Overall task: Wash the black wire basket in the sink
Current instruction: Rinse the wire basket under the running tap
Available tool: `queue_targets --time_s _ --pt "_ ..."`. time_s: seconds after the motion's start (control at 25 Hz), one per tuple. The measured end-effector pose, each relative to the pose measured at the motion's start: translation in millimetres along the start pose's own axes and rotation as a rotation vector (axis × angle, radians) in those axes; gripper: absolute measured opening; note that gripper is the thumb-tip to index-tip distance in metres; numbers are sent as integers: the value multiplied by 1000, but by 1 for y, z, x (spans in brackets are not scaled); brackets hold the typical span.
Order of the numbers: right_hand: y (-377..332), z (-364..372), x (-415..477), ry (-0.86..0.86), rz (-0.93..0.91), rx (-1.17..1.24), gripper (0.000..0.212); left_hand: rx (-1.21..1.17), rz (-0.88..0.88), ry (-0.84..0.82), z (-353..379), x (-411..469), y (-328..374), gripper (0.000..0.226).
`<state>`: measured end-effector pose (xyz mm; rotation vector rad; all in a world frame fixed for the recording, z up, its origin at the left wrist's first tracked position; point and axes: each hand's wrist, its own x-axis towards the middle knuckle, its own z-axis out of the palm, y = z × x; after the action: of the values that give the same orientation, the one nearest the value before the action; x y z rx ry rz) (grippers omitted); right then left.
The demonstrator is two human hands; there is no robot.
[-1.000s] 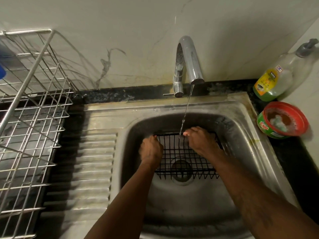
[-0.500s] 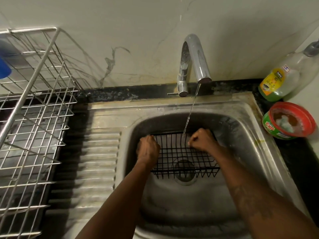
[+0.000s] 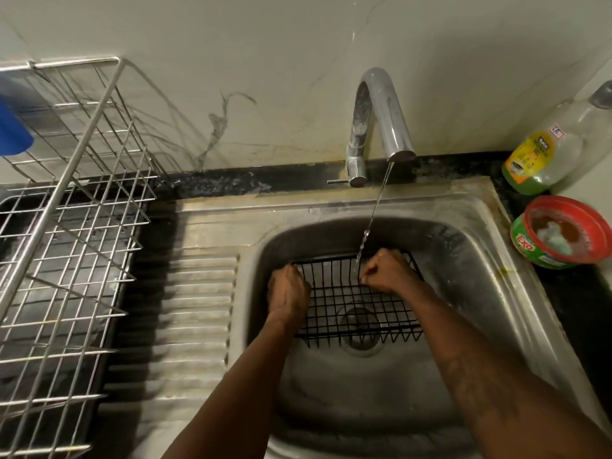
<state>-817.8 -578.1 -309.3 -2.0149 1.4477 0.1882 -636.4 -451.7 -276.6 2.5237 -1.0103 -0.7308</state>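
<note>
black wire basket in sink, square grid, over drain

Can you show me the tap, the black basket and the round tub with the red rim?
tap [image 3: 395, 127], head view, on its shiny bent spout.
black wire basket [image 3: 347, 303], head view, on the middle of its wire floor.
red-rimmed tub [image 3: 526, 248], head view, on its green side wall.

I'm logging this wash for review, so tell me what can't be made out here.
Head view: right hand on the black wire basket: its closed fist hides whether it pinches a scrubber or only wire.
Bottle: cap cut off by the right edge, label print too small.
Blue thing: mostly cut off by the left edge.
</note>
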Motion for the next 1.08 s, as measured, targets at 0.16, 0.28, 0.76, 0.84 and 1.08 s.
queue_targets --time_s 0.16,0.28,0.76,0.84,1.08 --pt "-38 2 -7 -2 -162 -109 16 -64 -54 52 8 -15 10 28" --pt "-63 11 -16 1 -234 -118 16 -39 -62 27 8 -23 9 25" --pt "-40 8 -38 457 -116 -116 18 336 292 -20 -13 -7 38 22" --pt "-30 11 -42 532 -181 -88 13 353 402 -126 -12 -4 49 11" --pt "-13 17 -44 735 41 -80 39 476 489 -162 -13 -11 39 3"
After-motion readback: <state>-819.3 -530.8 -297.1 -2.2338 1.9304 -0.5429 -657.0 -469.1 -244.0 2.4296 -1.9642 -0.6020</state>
